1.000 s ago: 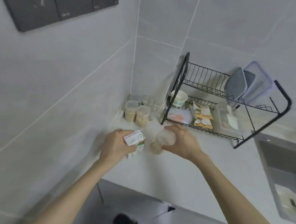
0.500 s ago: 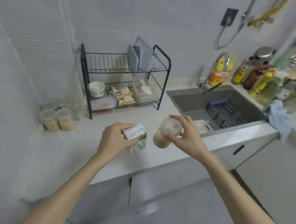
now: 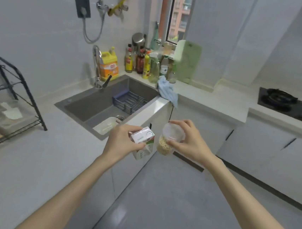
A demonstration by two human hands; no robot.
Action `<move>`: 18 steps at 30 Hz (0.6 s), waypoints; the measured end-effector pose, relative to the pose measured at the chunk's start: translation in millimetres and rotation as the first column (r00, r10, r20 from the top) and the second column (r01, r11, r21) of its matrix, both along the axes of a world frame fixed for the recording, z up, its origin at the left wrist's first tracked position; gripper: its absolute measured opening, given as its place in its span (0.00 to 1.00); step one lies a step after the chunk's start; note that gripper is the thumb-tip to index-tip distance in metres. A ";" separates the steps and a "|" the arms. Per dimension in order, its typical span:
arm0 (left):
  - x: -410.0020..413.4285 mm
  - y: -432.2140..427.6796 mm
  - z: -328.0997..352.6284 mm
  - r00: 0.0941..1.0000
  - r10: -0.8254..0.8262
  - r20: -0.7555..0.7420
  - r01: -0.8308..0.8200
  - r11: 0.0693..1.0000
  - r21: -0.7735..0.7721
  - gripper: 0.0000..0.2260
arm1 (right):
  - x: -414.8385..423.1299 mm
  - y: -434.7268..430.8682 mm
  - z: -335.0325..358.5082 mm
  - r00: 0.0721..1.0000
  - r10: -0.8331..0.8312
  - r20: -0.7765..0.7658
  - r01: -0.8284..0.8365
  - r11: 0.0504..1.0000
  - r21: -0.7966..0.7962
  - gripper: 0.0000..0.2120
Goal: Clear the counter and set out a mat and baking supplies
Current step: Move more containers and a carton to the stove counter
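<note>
Plastic jar (image 3: 168, 142): right hand (image 3: 189, 145) gripped its lid, probably clearing the counter (image 3: 31, 158).
Carton (image 3: 143, 141): left hand (image 3: 122, 144) clutched it, same reason.

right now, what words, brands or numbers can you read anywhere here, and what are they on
Nothing reads clearly.
Carton in the left hand: green print, too blurred to read.
Yellow jug: red marks on an orange label, unreadable.
Sauce bottles: labels too small.
Jar in the right hand: no label seen.
</note>
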State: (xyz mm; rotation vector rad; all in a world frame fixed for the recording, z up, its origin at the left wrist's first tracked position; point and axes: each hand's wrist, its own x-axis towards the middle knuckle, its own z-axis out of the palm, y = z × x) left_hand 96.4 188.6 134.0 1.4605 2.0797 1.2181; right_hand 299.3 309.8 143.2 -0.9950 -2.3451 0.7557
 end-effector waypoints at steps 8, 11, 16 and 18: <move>133.9 143.0 1.5 0.968 -0.250 0.023 0.250 0.968 -0.021 0.20 | 160.7 80.1 12.4 0.965 -0.261 0.022 0.261 0.965 0.007 0.28; 186.6 194.8 6.9 0.934 -0.357 0.016 0.357 0.933 -0.034 0.20 | 219.4 103.8 17.8 0.925 -0.380 0.009 0.380 0.925 0.005 0.28; 264.6 272.1 19.2 0.837 -0.541 -0.084 0.539 0.841 -0.049 0.20 | 299.7 136.3 20.5 0.845 -0.535 -0.017 0.535 0.845 -0.012 0.27; 290.4 297.6 24.1 0.800 -0.594 -0.083 0.594 0.804 -0.035 0.19 | 325.0 148.5 20.5 0.810 -0.586 -0.013 0.586 0.810 -0.015 0.27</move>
